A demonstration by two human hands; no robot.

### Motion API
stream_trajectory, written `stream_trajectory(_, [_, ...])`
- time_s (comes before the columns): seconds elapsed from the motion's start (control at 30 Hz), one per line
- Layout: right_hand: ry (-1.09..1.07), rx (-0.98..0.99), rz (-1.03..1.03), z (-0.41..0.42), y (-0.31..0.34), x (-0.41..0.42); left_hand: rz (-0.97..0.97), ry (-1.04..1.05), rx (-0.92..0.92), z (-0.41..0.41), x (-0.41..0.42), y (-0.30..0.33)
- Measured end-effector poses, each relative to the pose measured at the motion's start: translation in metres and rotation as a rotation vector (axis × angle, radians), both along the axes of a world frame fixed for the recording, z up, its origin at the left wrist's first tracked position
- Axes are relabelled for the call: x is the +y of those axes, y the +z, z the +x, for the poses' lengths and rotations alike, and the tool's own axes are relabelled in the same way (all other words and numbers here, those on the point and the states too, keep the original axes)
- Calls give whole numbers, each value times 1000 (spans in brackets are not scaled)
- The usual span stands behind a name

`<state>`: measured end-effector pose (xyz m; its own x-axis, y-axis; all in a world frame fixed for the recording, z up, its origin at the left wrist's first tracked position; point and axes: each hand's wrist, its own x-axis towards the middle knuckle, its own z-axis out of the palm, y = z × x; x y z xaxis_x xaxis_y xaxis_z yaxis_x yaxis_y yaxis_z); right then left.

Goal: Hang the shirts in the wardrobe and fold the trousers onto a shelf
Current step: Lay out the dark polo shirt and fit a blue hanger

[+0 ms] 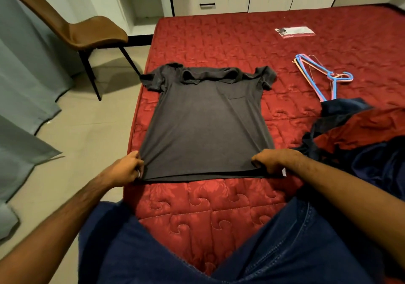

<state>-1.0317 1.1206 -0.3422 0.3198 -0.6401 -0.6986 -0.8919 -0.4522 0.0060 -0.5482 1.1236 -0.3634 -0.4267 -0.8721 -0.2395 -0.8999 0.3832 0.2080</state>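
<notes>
Dark grey short-sleeved polo shirt (pixel 206 119) spread flat, front up, on red quilted bed (pixel 219 209), collar at far end. Left hand (pixel 126 169) and right hand (pixel 271 161) each pinching hem corner, grip clamped on fabric. Best kept taut and even, then threaded onto pink-and-blue plastic hangers (pixel 322 75) lying nearby, right.

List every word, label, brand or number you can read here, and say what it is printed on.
No text can be read.
Flat packet on the red mattress: a dark printed mark, too small and blurred to read.
Grey shirt, held at its hem: no print visible.
</notes>
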Motion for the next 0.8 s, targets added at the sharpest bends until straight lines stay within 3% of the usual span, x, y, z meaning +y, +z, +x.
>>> stream_trajectory(0.1, [-97,-15,156,4,-1,2,183,-35,-143,-4,-3,7])
stream_trajectory(0.17, [-289,-114,329,1,4,-1,304,-36,-291,-15,-7,16])
stream_trajectory(0.23, [-438,-262,404,-2,10,-9,249,-37,-472,-29,-12,19])
stream_trajectory(0.3, [-494,-436,280,-6,9,-23,-14,-59,-496,-46,-20,18])
stream_trajectory(0.37, [-499,-570,10,-7,4,-41,-181,-68,-325,-69,-36,12])
stream_trajectory(0.43, [-450,-607,-206,-6,-4,-60,-212,-97,-183,-96,-57,4])
stream_trajectory(0.53, [-443,-591,-394,-1,-15,-90,-206,-102,-145,-139,-92,-6])
stream_trajectory(0.67, [-548,-445,-519,-12,-22,-140,-186,-121,-78,-196,-155,-14])
stream_trajectory(0.8, [-633,-482,-636,-42,-37,-204,-191,-139,-8,-254,-234,-24])
